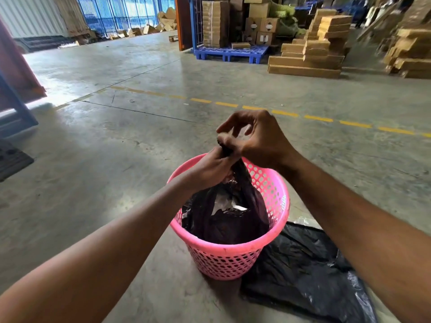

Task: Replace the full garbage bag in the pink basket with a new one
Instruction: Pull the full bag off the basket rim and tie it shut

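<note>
A pink perforated basket (pixel 233 259) stands on the concrete floor in front of me. Inside it sits a full dark garbage bag (pixel 224 220), with some white waste showing through a gap near its top. The bag's mouth is gathered into a twisted neck above the rim. My left hand (pixel 210 170) is closed around that neck from the left. My right hand (pixel 258 138) pinches the very top of the neck from the right, with thumb and fingers curled over it. A second black garbage bag (pixel 303 273) lies flat on the floor, right of the basket.
A dashed yellow line (pixel 286 113) crosses the floor beyond the basket. Stacked long cardboard boxes (pixel 310 59) and a blue pallet (pixel 229 53) with cartons stand at the far right. A blue frame (pixel 16 101) and a dark mat (pixel 11 159) sit at the left.
</note>
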